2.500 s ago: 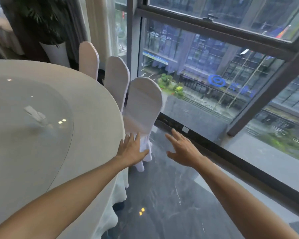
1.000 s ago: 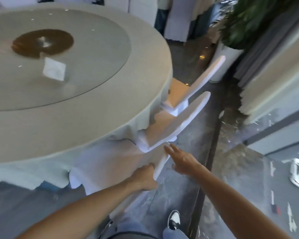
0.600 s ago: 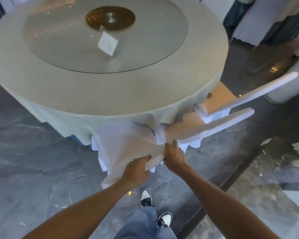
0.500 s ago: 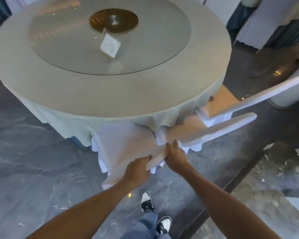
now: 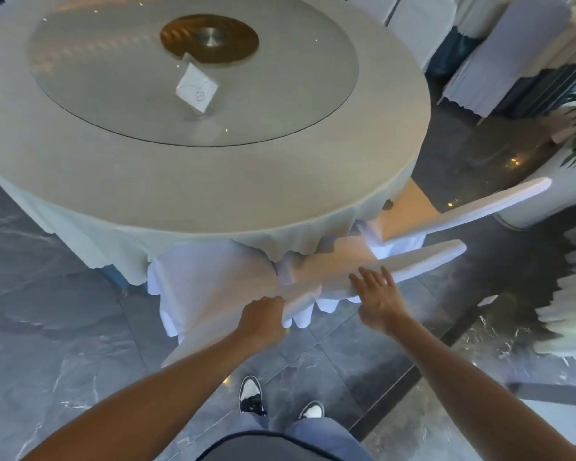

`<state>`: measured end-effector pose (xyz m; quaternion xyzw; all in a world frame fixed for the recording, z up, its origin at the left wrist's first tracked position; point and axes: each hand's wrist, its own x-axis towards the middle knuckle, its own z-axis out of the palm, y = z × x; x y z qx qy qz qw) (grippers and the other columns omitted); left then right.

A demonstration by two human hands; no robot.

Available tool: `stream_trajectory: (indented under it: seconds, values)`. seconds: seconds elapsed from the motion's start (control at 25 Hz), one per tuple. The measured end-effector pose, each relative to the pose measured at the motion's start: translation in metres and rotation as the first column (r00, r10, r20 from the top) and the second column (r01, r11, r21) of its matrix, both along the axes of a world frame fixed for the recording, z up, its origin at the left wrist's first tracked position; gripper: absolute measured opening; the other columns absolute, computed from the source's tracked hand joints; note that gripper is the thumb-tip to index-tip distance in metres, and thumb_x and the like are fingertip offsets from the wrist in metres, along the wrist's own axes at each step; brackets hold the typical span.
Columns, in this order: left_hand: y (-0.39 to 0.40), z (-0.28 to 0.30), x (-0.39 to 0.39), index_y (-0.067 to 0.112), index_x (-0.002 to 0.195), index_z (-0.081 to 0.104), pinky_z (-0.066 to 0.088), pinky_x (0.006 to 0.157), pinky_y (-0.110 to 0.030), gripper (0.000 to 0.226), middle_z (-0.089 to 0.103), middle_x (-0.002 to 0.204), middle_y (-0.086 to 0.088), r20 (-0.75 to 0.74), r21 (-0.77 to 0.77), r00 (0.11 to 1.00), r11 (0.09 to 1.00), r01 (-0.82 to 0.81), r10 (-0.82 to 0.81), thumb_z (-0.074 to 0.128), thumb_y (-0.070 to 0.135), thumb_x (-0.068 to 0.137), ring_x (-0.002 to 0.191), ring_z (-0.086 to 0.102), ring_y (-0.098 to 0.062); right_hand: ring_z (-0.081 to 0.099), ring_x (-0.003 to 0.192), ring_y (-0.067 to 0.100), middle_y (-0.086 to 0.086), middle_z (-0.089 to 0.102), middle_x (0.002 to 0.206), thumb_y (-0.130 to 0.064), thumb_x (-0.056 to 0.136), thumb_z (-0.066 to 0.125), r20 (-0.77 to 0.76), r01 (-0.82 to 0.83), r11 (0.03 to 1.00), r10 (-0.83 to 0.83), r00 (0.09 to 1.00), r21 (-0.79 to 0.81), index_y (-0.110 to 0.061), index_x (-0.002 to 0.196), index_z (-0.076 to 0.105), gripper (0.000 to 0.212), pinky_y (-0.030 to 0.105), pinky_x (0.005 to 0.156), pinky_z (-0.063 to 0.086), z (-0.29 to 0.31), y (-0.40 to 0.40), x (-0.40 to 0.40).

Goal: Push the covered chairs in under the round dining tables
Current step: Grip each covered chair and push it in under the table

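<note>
The round table [image 5: 213,181] wears a beige cloth and carries a glass turntable [image 5: 113,78] with a small card stand [image 5: 197,91]. Three white-covered chairs stand at its near right edge. The nearest chair [image 5: 213,281] has its seat partly under the cloth, and my left hand [image 5: 263,319] is shut on the top edge of its backrest. My right hand [image 5: 378,296] is open with fingers spread, at the near end of the second chair's backrest [image 5: 429,257]. The third chair [image 5: 496,204] stands beyond it, with its seat partly under the cloth.
A white planter [image 5: 566,191] with green leaves stands right of the third chair. More white-covered chairs [image 5: 506,61] stand at the upper right. Dark marble floor surrounds the table. My shoes [image 5: 251,394] are just behind the nearest chair.
My right hand has let go of the chair back and spread open, shifting right toward the second chair. My left hand keeps its grip on the nearest chair's backrest.
</note>
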<state>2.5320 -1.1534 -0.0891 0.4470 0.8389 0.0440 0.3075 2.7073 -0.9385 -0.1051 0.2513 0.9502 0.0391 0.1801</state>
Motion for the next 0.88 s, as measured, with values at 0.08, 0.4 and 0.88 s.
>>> stream_trajectory:
  seconds: [0.08,0.4,0.88]
  values:
    - [0.015,0.001,0.005,0.013,0.116,0.055,0.045,0.077,-0.033,0.038,0.065,0.112,-0.009,-0.02,-0.046,1.0,0.999,-0.007,0.006,0.067,0.022,0.081,0.1,0.063,-0.033,0.026,0.143,0.029,0.013,0.032,0.152,-0.018,0.083,0.054,0.058,-0.001,0.994,-0.006,0.998,0.113,-0.014,0.15,0.026,0.073,0.052,0.12,0.0,0.004,0.025,0.015]
    - [0.038,-0.003,0.014,0.018,0.113,0.063,0.043,0.073,-0.029,0.04,0.069,0.108,-0.006,-0.095,-0.097,0.992,0.991,-0.094,0.085,0.069,0.014,0.073,0.098,0.065,-0.029,0.058,0.106,0.023,-0.004,0.069,0.102,-0.019,0.083,0.046,0.141,-0.05,0.978,0.022,0.99,0.202,-0.024,0.106,0.065,0.03,0.05,0.112,0.021,0.02,0.094,0.005]
    - [0.07,-0.002,0.058,0.026,0.106,0.066,0.043,0.07,-0.024,0.042,0.072,0.096,0.004,-0.18,-0.075,0.95,0.96,-0.271,0.254,0.066,0.014,0.066,0.086,0.066,-0.021,0.067,0.079,0.026,0.003,0.071,0.079,-0.016,0.069,0.069,0.008,-0.257,0.965,0.256,0.967,0.05,-0.016,0.083,0.07,0.014,0.038,0.092,0.045,0.026,0.149,-0.003]
